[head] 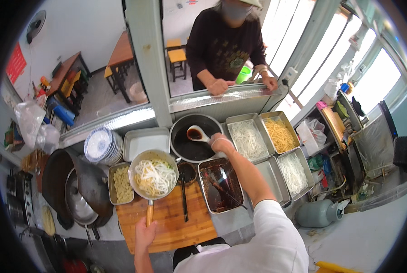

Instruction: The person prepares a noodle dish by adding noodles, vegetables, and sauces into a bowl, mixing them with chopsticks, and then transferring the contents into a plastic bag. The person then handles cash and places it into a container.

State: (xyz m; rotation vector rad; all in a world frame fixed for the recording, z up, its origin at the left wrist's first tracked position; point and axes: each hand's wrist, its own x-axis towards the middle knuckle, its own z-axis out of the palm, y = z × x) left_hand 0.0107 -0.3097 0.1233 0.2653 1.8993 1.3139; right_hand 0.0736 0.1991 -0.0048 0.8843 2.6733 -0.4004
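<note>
My left hand (144, 232) grips the wooden handle (150, 213) of a saucepan (132, 175) above the cutting board (193, 235). White and yellow noodles (157, 177) with bits of green fill the pan. In my right hand (221, 142) is a white ladle (205, 137), its bowl holding dark brown liquid (194, 134). The ladle hangs over a large round pot (177, 146) of dark liquid. Just below my right forearm sits a metal tray of dark red-brown sauce (220, 198), with a thin dark utensil (230, 195) lying across it.
Trays of white noodles (247, 139) and yellow noodles (279, 134) stand at the right. A bowl stack (101, 145), a tray of pale chunks (122, 186) and a wok (82, 201) line the left. Behind the ledge (224, 97) a masked person (227, 47) stands. A gas cylinder (314, 213) lies right.
</note>
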